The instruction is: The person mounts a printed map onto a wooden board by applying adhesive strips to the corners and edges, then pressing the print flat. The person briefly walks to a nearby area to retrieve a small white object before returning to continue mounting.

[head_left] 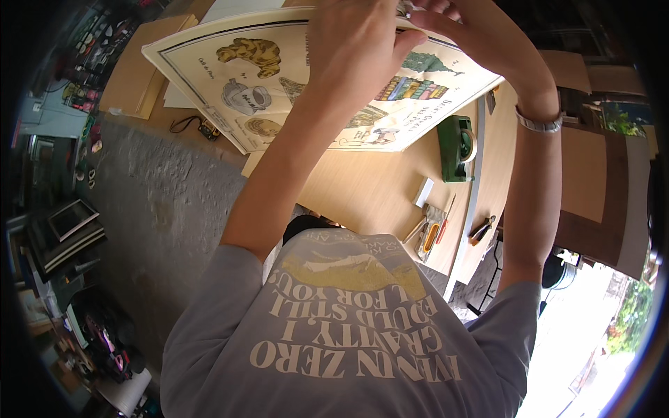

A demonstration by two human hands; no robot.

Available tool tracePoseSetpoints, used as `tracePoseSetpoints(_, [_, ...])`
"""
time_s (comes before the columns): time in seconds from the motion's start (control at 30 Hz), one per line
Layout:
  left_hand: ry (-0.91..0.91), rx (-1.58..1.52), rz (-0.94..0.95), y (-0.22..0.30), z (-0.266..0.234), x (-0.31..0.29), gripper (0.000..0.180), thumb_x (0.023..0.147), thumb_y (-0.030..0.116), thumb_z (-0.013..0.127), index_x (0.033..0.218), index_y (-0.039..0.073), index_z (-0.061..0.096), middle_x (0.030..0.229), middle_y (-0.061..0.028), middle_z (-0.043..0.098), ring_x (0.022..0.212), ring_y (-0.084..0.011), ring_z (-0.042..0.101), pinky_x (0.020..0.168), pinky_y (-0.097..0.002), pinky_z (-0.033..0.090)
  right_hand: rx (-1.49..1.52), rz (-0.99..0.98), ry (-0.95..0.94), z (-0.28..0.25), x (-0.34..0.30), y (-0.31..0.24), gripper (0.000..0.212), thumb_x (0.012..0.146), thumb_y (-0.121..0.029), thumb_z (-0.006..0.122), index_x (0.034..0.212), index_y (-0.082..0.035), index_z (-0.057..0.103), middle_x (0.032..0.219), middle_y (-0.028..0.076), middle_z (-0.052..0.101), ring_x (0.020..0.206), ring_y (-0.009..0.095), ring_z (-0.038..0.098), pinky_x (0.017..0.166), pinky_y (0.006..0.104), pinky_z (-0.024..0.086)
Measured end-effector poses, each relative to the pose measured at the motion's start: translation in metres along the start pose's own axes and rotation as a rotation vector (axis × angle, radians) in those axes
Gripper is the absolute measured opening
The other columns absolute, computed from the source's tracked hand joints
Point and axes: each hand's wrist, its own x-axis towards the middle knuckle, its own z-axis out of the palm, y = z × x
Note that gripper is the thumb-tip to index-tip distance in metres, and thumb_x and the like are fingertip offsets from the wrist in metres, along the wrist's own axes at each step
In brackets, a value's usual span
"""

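A cream illustrated print on a flat panel (244, 97), with a dark border line, stands tilted before me above the table. My left hand (359, 42) is at its upper edge, back toward me and thumb pointing right; its other fingers are cut off by the top of the view. My right hand (446, 17) is beside it at the same edge, fingers curled and thumb toward the left hand. Something small and shiny is at the right fingertips, too small to make out. A bracelet (540, 124) circles my right wrist.
On the wooden table (348, 184) are a green tape dispenser (454, 150), a white block (423, 191), a yellow utility knife (428, 240) and pliers (481, 230). A metal strip (461, 244) runs along it. Cardboard sheets (136, 70) lie at the far left; picture frames (73, 221) stand further left.
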Motion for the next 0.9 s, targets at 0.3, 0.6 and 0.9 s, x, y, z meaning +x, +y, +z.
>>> tracePoseSetpoints(0.3, [-0.026, 0.005, -0.043, 0.005, -0.006, 0.001, 0.038, 0.084, 0.017, 0.082, 0.113, 0.002, 0.06, 0.091, -0.0165, 0.072, 0.087, -0.0342, 0.071, 0.077, -0.0438, 0.052, 0.022, 0.096, 0.002, -0.006, -0.012, 0.015, 0.027, 0.101, -0.027, 0.068, 0.109, -0.002, 0.066, 0.092, 0.007, 0.068, 0.086, 0.017, 0.064, 0.076, 0.0311, 0.051])
tracePoseSetpoints(0.6, [-0.66, 0.094, -0.339, 0.013, -0.034, 0.059, 0.034, 0.1, 0.031, 0.068, 0.109, -0.002, 0.07, 0.094, -0.0182, 0.074, 0.085, -0.0279, 0.072, 0.077, -0.0389, 0.055, 0.469, 0.008, 0.066, 0.008, -0.014, 0.04, 0.022, 0.103, -0.019, 0.066, 0.101, 0.003, 0.069, 0.084, -0.003, 0.066, 0.077, 0.005, 0.056, 0.066, 0.0219, 0.047])
tracePoseSetpoints(0.9, [-0.977, -0.287, -0.481, -0.027, -0.02, 0.103, 0.027, 0.095, 0.029, 0.076, 0.105, 0.004, 0.076, 0.091, -0.0064, 0.075, 0.084, -0.0128, 0.067, 0.076, -0.03, 0.054, 0.4, 0.046, 0.032, 0.004, -0.013, 0.035, 0.021, 0.103, -0.019, 0.066, 0.101, 0.002, 0.071, 0.083, 0.001, 0.068, 0.077, 0.008, 0.058, 0.067, 0.0255, 0.048])
